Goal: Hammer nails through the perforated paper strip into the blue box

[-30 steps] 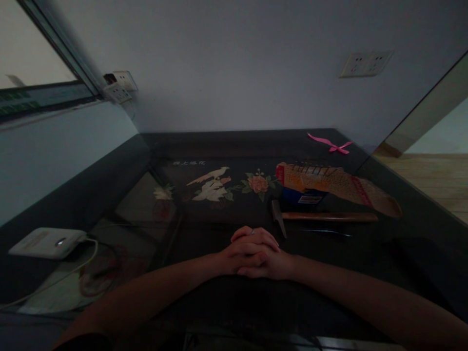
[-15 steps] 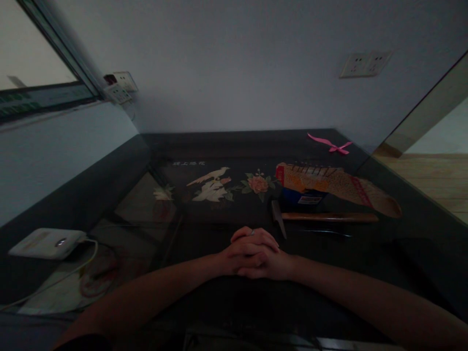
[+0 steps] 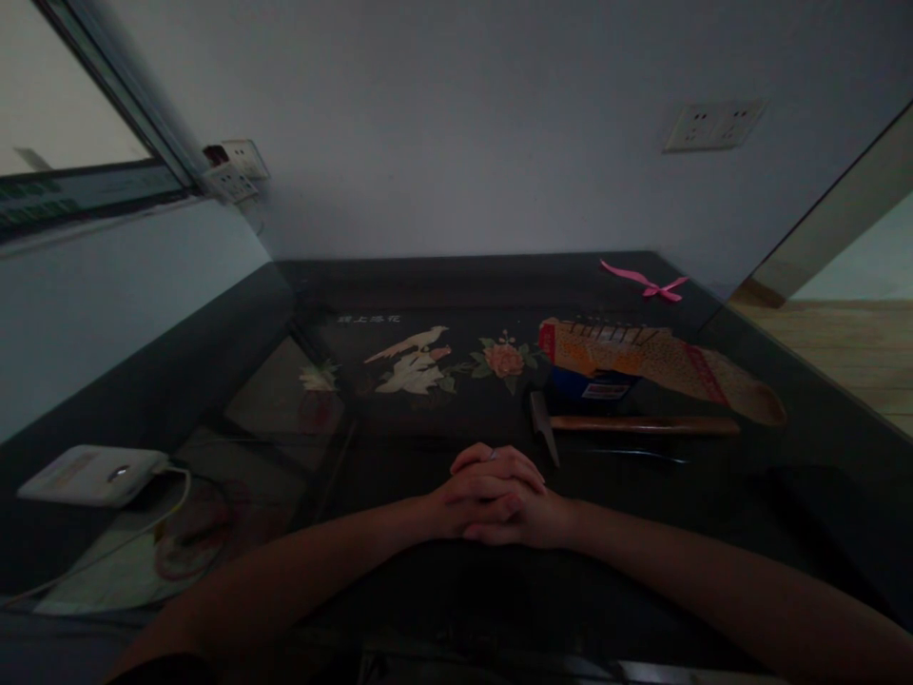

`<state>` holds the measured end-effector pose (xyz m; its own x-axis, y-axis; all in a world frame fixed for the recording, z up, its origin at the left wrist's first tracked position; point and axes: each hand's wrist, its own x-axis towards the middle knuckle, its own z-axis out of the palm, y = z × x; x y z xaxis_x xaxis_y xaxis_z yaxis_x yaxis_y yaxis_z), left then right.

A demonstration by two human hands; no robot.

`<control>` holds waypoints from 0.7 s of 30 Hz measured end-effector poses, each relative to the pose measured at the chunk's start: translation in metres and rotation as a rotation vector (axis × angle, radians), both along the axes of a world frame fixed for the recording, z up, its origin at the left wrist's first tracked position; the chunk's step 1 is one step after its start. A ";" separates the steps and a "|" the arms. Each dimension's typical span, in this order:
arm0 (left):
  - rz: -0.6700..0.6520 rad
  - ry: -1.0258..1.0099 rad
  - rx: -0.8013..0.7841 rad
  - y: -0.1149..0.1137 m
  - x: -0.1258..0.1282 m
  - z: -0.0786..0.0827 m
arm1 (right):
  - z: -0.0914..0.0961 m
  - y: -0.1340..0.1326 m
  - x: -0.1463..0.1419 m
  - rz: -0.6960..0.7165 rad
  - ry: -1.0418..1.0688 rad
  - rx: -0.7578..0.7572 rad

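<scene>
My left hand and my right hand are clasped on the dark glossy tabletop, fingers interlaced. Both are closed, with no object visible in them, and a ring shows on one finger. Just beyond them lies a hammer, its head near my knuckles and its wooden handle pointing right. A thin shiny rod lies alongside the handle. Behind the hammer, a long tan speckled piece with red bands rests over a blue box. Several dark nail-like pins show along its far edge.
On the left, a white device has a pale cable attached. A pink ribbon lies at the far right of the table, near the wall. A dark flat object is hard to make out at right. Wall sockets are above.
</scene>
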<state>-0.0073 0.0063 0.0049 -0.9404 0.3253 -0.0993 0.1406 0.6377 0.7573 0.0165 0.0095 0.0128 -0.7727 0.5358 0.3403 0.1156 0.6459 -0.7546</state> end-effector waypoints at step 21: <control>0.070 0.024 0.006 0.009 0.016 0.007 | 0.002 0.000 0.000 0.007 -0.012 0.002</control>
